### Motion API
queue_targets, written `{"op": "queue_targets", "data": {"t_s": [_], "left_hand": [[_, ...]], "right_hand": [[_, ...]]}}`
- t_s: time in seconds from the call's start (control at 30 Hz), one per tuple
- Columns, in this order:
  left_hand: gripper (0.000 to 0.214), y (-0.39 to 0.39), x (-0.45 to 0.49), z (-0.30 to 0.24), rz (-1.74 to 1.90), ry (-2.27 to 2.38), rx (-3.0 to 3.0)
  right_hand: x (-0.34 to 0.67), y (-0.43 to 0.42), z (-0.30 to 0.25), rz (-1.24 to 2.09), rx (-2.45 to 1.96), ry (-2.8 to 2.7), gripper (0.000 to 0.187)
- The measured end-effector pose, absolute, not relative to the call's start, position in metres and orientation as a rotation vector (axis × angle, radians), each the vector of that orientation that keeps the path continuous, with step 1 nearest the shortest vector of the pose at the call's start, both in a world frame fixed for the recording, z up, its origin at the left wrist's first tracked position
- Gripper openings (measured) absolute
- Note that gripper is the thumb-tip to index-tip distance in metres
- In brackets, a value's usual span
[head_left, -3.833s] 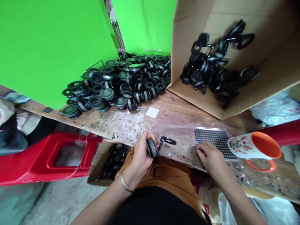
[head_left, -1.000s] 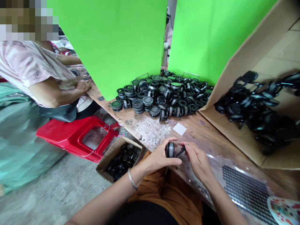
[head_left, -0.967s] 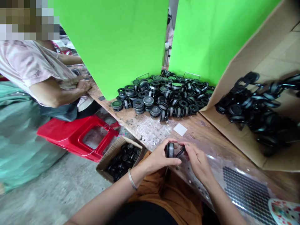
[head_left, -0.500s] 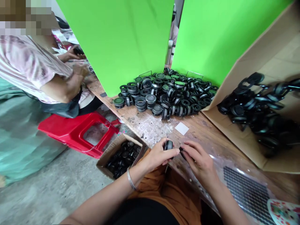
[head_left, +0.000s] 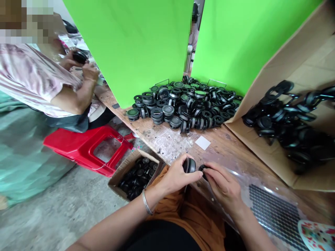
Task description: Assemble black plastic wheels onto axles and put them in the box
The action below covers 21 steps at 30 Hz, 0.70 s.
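Observation:
My left hand (head_left: pixel 176 177) is closed round a small black round part (head_left: pixel 190 165) at the near edge of the wooden workbench (head_left: pixel 222 146). My right hand (head_left: pixel 224 186) is beside it, its fingers pinched on the part's black ring arm (head_left: pixel 202 168). A silver bangle (head_left: pixel 145 202) sits on my left wrist. A large heap of the same black round parts (head_left: pixel 183 104) lies farther back on the bench, in front of green screens (head_left: pixel 136 42).
A cardboard box (head_left: pixel 300 62) at right holds more black parts (head_left: pixel 285 118). A sheet of small black dots (head_left: pixel 277 214) and a patterned mug (head_left: pixel 318 234) lie near right. A small white square (head_left: pixel 203 143) lies on the bench. Below left stand a red stool (head_left: pixel 86 148) and a carton of parts (head_left: pixel 136 176). Another person (head_left: pixel 49 87) works at left.
My right hand has come over from the dot sheet to the part in my left hand. The view turned left. The other person lifted a black part in both hands.

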<state>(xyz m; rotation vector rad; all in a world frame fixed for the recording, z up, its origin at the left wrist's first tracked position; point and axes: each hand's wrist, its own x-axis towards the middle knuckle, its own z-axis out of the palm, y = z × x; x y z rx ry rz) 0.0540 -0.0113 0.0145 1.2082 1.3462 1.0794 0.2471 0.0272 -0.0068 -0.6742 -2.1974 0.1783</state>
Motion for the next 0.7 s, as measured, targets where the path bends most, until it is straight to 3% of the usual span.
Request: {"op": "queue_targets", "data": {"t_s": [0.7], "left_hand": [[0.033,-0.0146,0.0519,0.0087,1.088,1.200,1.148]], "right_hand": [[0.2459,0.0208,-0.0021,0.135,-0.710,-2.293,0.032]]}}
